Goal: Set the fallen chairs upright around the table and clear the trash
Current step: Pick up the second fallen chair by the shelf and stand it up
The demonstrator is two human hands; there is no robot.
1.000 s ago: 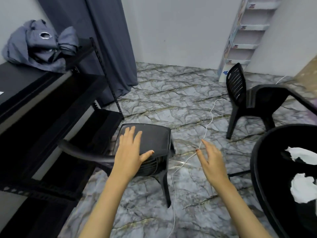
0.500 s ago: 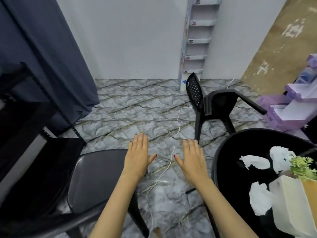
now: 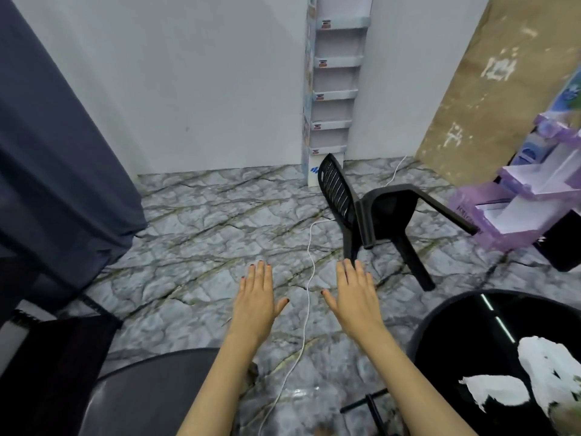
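Chair (image 3: 387,209) prob. tipped on side ahead; L grip (image 3: 256,305) & R grip (image 3: 356,302) fingers straight, empty.

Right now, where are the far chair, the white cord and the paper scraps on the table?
Far chair (image 3: 389,212): head view, on its seat.
White cord (image 3: 309,291): head view, on the floor stretch between the hands.
Paper scraps (image 3: 493,393): head view, on the nearer scrap.

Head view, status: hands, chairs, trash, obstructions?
Left hand, right hand open, empty. Black chair ahead, untouched; white tissues on table. White cable on floor between.
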